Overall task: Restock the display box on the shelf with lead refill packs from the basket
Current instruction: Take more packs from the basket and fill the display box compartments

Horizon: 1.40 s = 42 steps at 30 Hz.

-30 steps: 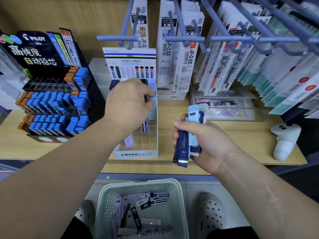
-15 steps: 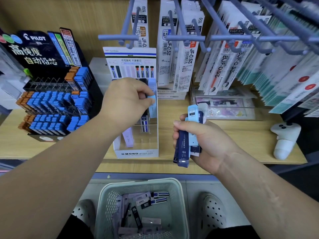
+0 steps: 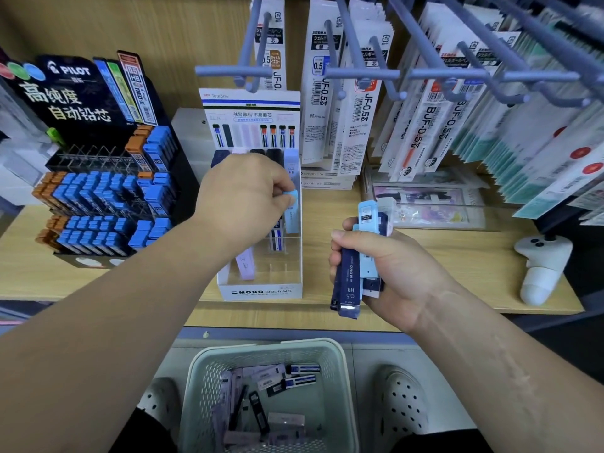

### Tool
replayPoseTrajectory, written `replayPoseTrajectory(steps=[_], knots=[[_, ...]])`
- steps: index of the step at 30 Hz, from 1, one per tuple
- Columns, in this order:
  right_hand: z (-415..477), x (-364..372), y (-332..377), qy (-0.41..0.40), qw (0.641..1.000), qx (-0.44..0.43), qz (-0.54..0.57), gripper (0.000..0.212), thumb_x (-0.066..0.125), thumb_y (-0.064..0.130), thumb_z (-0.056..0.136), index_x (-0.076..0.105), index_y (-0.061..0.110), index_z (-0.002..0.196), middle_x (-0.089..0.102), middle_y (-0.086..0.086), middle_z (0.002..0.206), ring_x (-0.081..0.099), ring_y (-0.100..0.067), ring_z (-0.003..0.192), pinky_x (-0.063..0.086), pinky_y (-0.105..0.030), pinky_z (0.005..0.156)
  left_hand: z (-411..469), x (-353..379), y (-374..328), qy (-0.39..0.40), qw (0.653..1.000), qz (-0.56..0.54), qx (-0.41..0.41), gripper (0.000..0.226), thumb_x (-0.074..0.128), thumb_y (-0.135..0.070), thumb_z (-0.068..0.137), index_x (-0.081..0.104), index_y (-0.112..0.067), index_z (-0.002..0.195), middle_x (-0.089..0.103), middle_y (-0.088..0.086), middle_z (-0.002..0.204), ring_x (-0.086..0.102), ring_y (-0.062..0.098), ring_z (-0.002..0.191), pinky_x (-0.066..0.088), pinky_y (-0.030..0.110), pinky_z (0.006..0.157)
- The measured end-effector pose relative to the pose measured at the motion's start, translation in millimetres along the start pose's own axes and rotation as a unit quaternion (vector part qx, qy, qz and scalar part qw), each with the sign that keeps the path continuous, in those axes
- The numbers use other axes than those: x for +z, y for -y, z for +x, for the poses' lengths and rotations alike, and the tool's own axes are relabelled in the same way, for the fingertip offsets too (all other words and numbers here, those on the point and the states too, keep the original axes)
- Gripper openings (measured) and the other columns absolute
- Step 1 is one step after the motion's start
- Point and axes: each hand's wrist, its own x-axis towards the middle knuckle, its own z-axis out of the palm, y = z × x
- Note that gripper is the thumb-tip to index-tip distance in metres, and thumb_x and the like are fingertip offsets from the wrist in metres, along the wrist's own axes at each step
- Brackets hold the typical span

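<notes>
The white MONO display box stands on the wooden shelf, partly filled with upright lead refill packs. My left hand hovers over its right rear slots and pinches a light-blue refill pack by its top. My right hand sits to the right of the box, in front of the shelf edge, gripping a bundle of refill packs, dark blue and light blue. The pale green basket on the floor below holds several loose packs.
A black Pilot lead display stands left of the box. Hooks with hanging pen refills jut out overhead at the back. A white controller lies at the shelf's right. My two white shoes flank the basket.
My left hand has sunk slightly with the light-blue pack, lower over the box's right rear slots. The right hand and its bundle have stayed put.
</notes>
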Motion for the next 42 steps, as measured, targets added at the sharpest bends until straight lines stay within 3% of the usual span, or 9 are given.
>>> replayPoseTrajectory(steps=[4,8,11,14,16,20,24,28,42], knots=[[0,1,-1,0.004,1.000,0.001,-0.002,0.023,0.074,0.002,0.083,0.060,0.016,0.096,0.064,-0.006,0.074,0.061,-0.020,0.065,0.051,-0.035,0.065,0,4,-5,-0.005,0.998,0.060,0.019,0.014,0.069,-0.034,0.088,0.076,-0.027,0.099,0.059,-0.007,0.090,0.060,0.019,0.088,0.043,0.029,0.065],[-2,3,-1,0.015,1.000,0.008,0.000,0.026,0.073,0.000,0.083,0.059,0.015,0.098,0.063,-0.005,0.071,0.060,-0.020,0.064,0.052,-0.035,0.065,-1,2,-7,-0.013,0.999,0.029,0.010,0.018,0.071,-0.031,0.085,0.074,-0.029,0.102,0.058,-0.009,0.080,0.061,0.019,0.086,0.052,0.034,0.071],[-4,6,0,0.034,0.999,0.016,-0.018,0.027,0.073,0.000,0.082,0.058,0.015,0.098,0.062,-0.007,0.071,0.059,-0.021,0.062,0.052,-0.034,0.065,-6,-3,-17,-0.015,0.993,-0.115,-0.005,0.009,0.073,-0.033,0.085,0.076,-0.029,0.092,0.066,-0.008,0.075,0.062,0.011,0.076,0.054,0.033,0.074],[-4,11,-2,0.064,0.997,0.021,-0.035,0.027,0.072,-0.003,0.082,0.057,0.013,0.097,0.057,-0.007,0.068,0.057,-0.020,0.060,0.052,-0.034,0.062,-15,-8,-37,0.090,0.936,-0.335,-0.060,0.006,0.077,-0.025,0.084,0.079,-0.024,0.089,0.073,-0.002,0.083,0.066,0.007,0.076,0.055,0.023,0.076],[-4,15,-4,0.084,0.995,0.019,-0.052,0.025,0.071,-0.004,0.083,0.059,0.012,0.097,0.057,-0.007,0.070,0.057,-0.019,0.060,0.052,-0.033,0.060,-22,-8,-44,0.155,0.908,-0.383,-0.074,0.009,0.077,-0.017,0.083,0.078,-0.018,0.092,0.073,0.006,0.083,0.064,0.011,0.067,0.054,0.025,0.067],[-3,17,-5,0.102,0.992,0.018,-0.067,0.022,0.070,-0.007,0.082,0.063,0.013,0.089,0.060,-0.006,0.071,0.057,-0.019,0.062,0.051,-0.034,0.063,-23,-8,-42,0.172,0.891,-0.408,-0.102,0.005,0.077,-0.010,0.082,0.076,-0.013,0.087,0.068,0.004,0.067,0.056,0.014,0.054,0.049,0.025,0.056],[-5,17,-2,0.123,0.988,0.013,-0.088,0.022,0.066,-0.010,0.081,0.065,0.012,0.087,0.062,-0.005,0.070,0.058,-0.019,0.063,0.051,-0.034,0.063,-21,-8,-40,0.193,0.858,-0.456,-0.132,0.004,0.076,-0.009,0.082,0.074,-0.012,0.085,0.061,0.008,0.068,0.048,0.008,0.050,0.042,0.018,0.047],[-6,19,3,0.136,0.988,0.026,-0.068,0.021,0.061,-0.011,0.085,0.063,0.007,0.096,0.063,-0.004,0.070,0.057,-0.017,0.063,0.052,-0.030,0.062,-19,-7,-38,0.204,0.829,-0.496,-0.158,0.004,0.073,-0.007,0.084,0.074,-0.011,0.084,0.059,0.005,0.064,0.047,0.008,0.051,0.040,0.020,0.048],[-8,18,8,0.140,0.989,0.032,-0.023,0.027,0.063,-0.013,0.082,0.068,0.014,0.080,0.061,-0.005,0.073,0.059,-0.016,0.060,0.054,-0.029,0.063,-17,-3,-39,0.175,0.791,-0.559,-0.179,0.004,0.068,-0.002,0.087,0.071,-0.004,0.086,0.062,0.006,0.065,0.051,0.011,0.055,0.045,0.020,0.050]])
